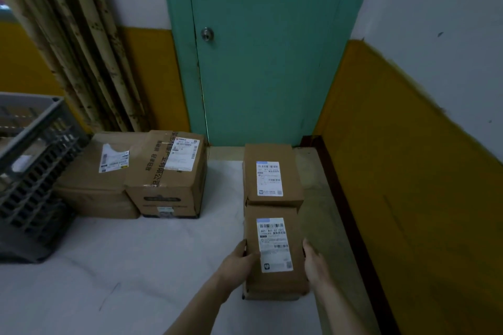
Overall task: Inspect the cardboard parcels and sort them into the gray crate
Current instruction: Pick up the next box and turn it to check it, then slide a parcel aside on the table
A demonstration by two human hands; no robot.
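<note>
Cardboard parcel [275, 250] between both hands

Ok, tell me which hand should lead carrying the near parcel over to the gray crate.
Left, probably. The left hand grips the near parcel on the side facing the gray crate, which stands far to the left. The right hand holds the wall-side edge and would have to cross over.

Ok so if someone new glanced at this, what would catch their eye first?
Probably both hands, the left hand and right hand, holding the sides of the nearest parcel at bottom centre. Next, the teal door straight ahead, then the gray crate at far left.
</note>
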